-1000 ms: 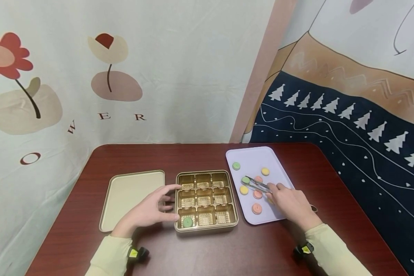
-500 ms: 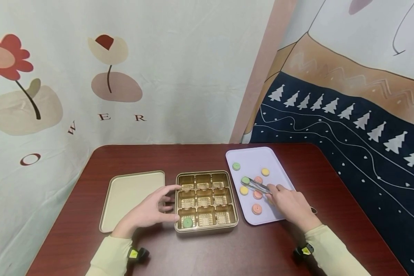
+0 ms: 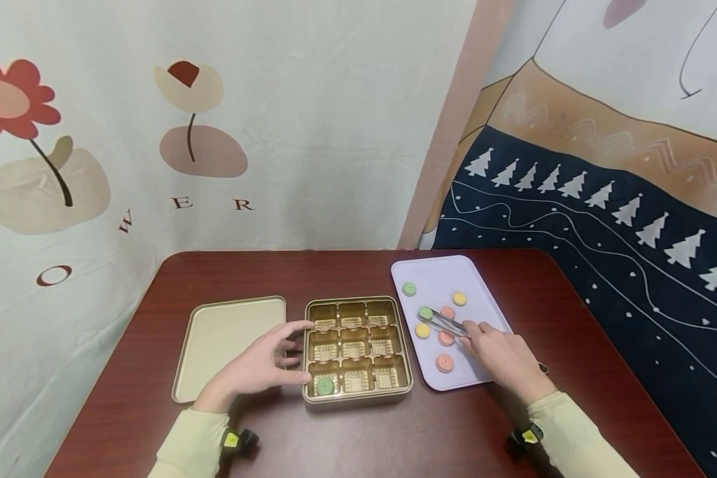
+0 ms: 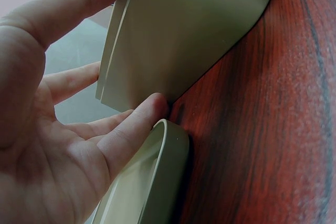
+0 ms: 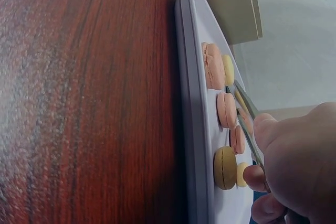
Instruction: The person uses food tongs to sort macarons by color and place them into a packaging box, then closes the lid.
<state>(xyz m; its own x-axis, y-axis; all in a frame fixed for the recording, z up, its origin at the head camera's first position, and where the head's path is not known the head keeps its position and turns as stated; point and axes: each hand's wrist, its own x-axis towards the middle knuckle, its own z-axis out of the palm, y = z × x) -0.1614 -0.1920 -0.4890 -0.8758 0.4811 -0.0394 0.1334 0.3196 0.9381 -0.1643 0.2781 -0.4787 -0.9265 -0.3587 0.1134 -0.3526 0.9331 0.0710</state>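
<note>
My right hand (image 3: 504, 355) pinches slim metal tongs (image 3: 451, 324) over the lavender tray (image 3: 436, 273). Their tips lie on either side of a green macaron (image 3: 425, 312). A gold tin box (image 3: 358, 399) with a compartment insert stands at the middle of the table; another green macaron (image 3: 325, 386) sits in its front left compartment. With fingers and thumb spread, my left hand (image 3: 263, 358) touches the box's left side. In the left wrist view, fingertips meet the tin's wall (image 4: 184, 35). The right hand covers part of the tray in the head view.
Around the tongs lie several pink, yellow and green macarons, among them a pink one (image 3: 445, 362) near the tray's front. The right wrist view shows a brownish-yellow macaron (image 5: 226, 168) beneath my hand. A shallow cream-gold lid (image 3: 227, 338) rests left of the tin, partly behind my left hand.
One arm of the tongs has shifted slightly beside the green macaron. Both hands, the tin and the tray stay where they were.
</note>
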